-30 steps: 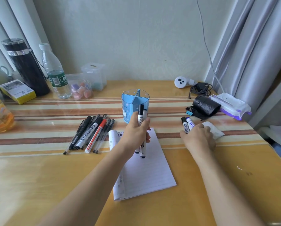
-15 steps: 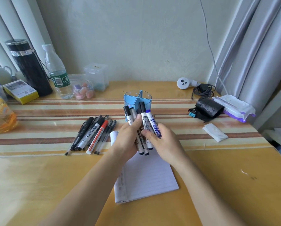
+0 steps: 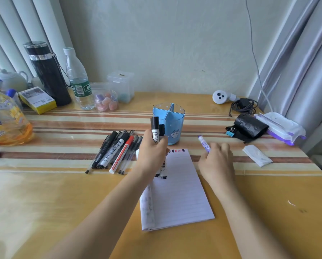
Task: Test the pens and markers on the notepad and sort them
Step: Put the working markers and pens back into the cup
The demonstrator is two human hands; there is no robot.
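By the notepad (image 3: 177, 193), left hand (image 3: 152, 152) grips black markers (image 3: 155, 129), right hand (image 3: 217, 161) purple marker (image 3: 203, 143).

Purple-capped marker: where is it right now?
Head view: the right hand holds the purple-capped marker just right of the notepad, near the blue pen holder.

Soft daylight, tabletop glare, curved edges

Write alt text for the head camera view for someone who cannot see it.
The left hand grips black-capped markers upright over a lined notepad; the right hand holds a purple marker beside it. A blue pen holder stands behind the notepad, a row of pens to its left.
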